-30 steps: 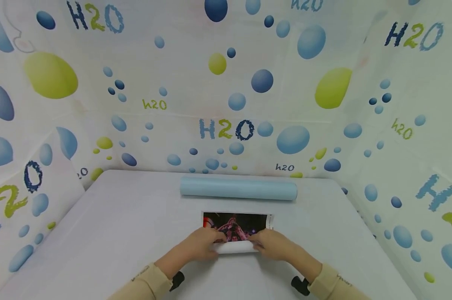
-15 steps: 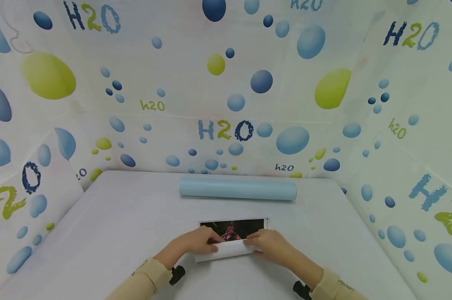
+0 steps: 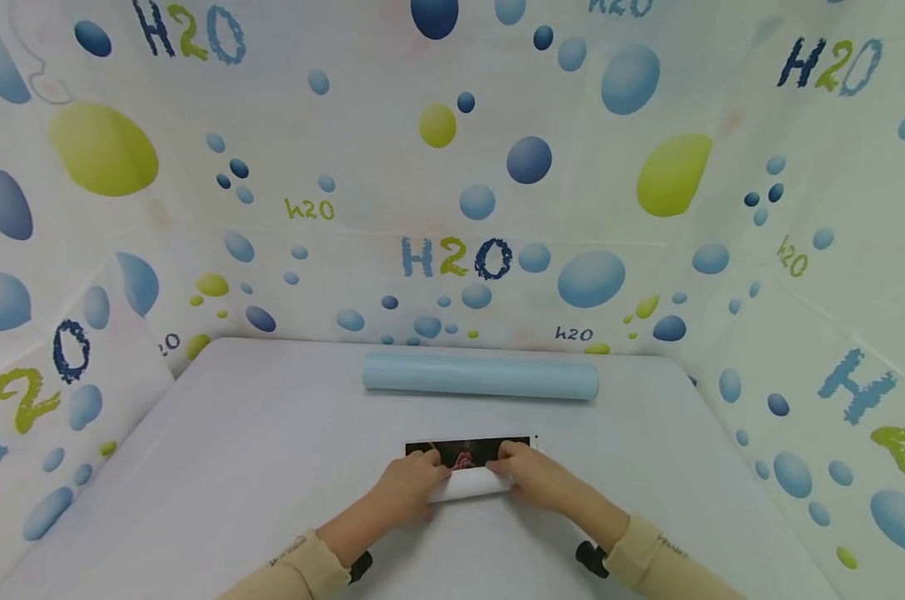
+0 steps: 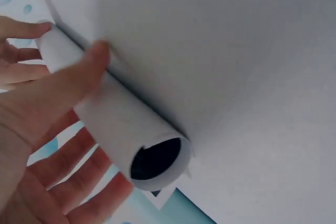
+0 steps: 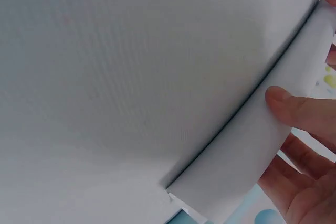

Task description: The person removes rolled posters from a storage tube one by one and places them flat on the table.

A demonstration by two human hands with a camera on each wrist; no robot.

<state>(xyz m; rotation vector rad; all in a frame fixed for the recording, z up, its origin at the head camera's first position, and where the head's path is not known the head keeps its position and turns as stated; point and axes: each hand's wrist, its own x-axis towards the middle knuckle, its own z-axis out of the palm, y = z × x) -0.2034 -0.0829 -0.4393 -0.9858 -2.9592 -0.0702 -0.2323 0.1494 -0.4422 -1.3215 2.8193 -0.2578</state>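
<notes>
A printed sheet, partly rolled up, lies on the white table in the head view. Its near part forms a white paper roll (image 3: 469, 486), and its far part is a flat dark picture (image 3: 463, 451) with a pink shape. My left hand (image 3: 413, 481) grips the roll at its left end, thumb on the near side and fingers over the far side. At the other end my right hand (image 3: 537, 477) holds the paper roll (image 5: 236, 140) between thumb and fingers. The left wrist view looks into the open, hollow end of the paper roll (image 4: 113, 114).
Behind the sheet a light blue roll (image 3: 480, 377) lies crosswise on the white table (image 3: 272, 433). A white sheet wall (image 3: 370, 167) printed with blue and green bubbles encloses the back and both sides.
The near edge first slipped looser and tilted, its left end toward me. Now the roll is tighter and farther forward, and less of the picture shows. Both hands have shifted slightly forward.
</notes>
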